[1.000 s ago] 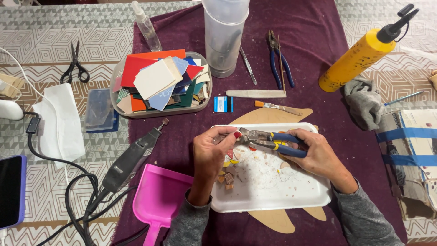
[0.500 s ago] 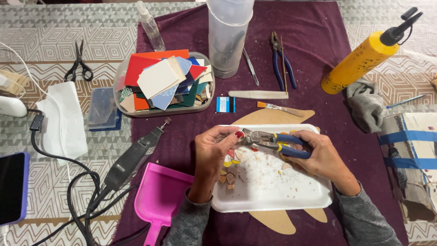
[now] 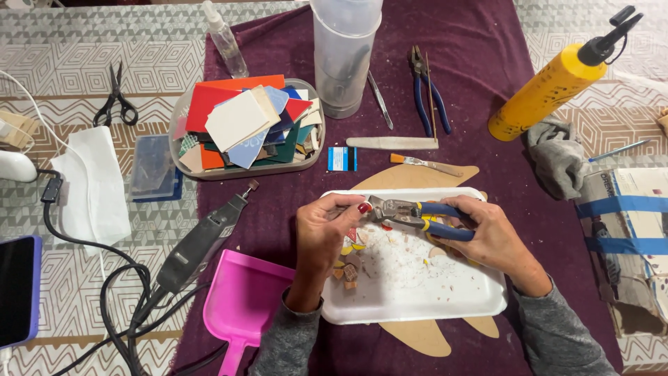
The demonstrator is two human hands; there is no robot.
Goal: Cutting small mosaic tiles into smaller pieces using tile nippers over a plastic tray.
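My right hand [image 3: 492, 240] grips the blue-and-yellow handles of a pair of tile nippers [image 3: 410, 212], whose metal jaws point left. My left hand [image 3: 321, 235] pinches a small tile piece at those jaws; the piece itself is mostly hidden by my fingers. Both hands hover over a white foam tray [image 3: 445, 299] scattered with small chips and several cut tile bits in red, yellow and brown [image 3: 348, 259]. Under the tray lies a flat brown wooden cutout [image 3: 417, 174].
A clear tub of coloured tile pieces [image 3: 243, 125] sits behind on the purple cloth. A rotary tool [image 3: 202, 240] with black cord and a pink dustpan [image 3: 243, 306] lie left. Blue pliers [image 3: 428, 87], plastic jug [image 3: 344, 56], yellow bottle [image 3: 546, 87], scissors [image 3: 115, 97], grey rag [image 3: 557, 157].
The hands and nippers stay over the tray almost unmoved; the view has shifted very slightly.
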